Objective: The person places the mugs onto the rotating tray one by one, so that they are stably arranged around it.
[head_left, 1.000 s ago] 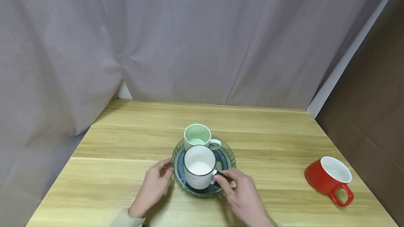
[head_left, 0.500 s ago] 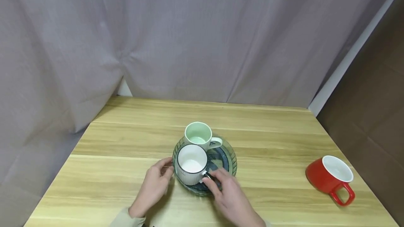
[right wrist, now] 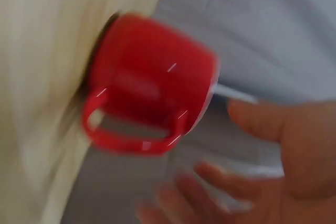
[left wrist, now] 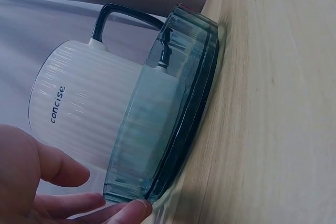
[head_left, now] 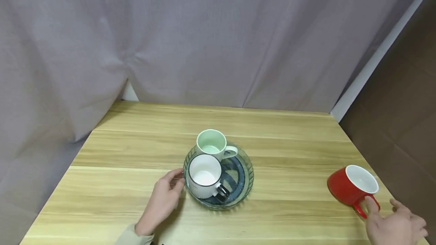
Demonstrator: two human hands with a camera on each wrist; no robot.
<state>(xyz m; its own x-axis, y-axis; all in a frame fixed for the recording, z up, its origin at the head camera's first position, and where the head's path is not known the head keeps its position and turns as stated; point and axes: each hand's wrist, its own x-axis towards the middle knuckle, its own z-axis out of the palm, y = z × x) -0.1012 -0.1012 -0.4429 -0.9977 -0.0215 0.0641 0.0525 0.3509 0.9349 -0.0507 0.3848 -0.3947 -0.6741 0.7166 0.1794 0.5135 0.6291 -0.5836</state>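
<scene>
One word can be read: "concise" (left wrist: 58,104), on the side of the white ribbed mug (left wrist: 100,103) that stands in the glass bowl (head_left: 251,175), between the left and right edges of the surface (head_left: 289,135). The letters are dark and all lowercase, in a single line nearer the mug's rim than its base. In the left wrist view they read from bottom to top; in the head view they are too small to make out.

From the head, we look forward and down over the pale wooden table (head_left: 289,154). Each wrist view looks close up, tipped sideways: our head view shares the white ribbed mug (left wrist: 100,108) with the left, the shiny red mug (right wrist: 147,72) with the right.
</scene>
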